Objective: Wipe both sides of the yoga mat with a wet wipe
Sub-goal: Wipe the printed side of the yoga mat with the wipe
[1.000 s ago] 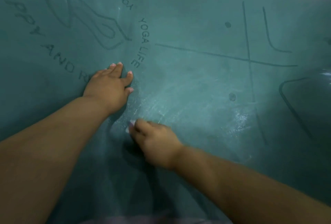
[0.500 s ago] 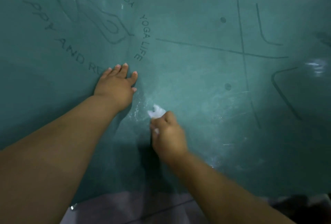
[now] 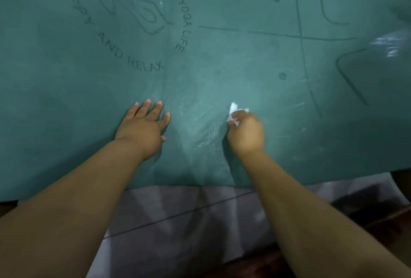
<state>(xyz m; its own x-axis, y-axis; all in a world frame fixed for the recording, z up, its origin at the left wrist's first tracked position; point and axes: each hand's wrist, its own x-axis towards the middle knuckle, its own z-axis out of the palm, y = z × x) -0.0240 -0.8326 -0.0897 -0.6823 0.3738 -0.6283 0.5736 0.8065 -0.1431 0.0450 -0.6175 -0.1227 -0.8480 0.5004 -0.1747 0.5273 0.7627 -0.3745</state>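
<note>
Teal rubber: the mat (image 3: 244,59) lies spread flat and fills most of the view, its near edge resting on a pale tiled floor (image 3: 178,222). Printed on it are the words "YOGA LIFE" and "AND RELAX", an outlined figure, and dark alignment lines with two dots. The left hand (image 3: 142,128) lies palm down on the mat near that edge, fingers straight and slightly spread, holding nothing. The right hand (image 3: 246,133) is just beside it to the right, fingers curled round a crumpled white wipe (image 3: 233,112), and pressed down on the mat. Part of the wipe sticks out beyond the knuckles on the far side. The mat surface between and around the two hands shows a wet sheen with streaks. A further shiny patch sits at the far right of the mat. Both forearms are bare and reach out over the floor. The right hand is slightly blurred.
</note>
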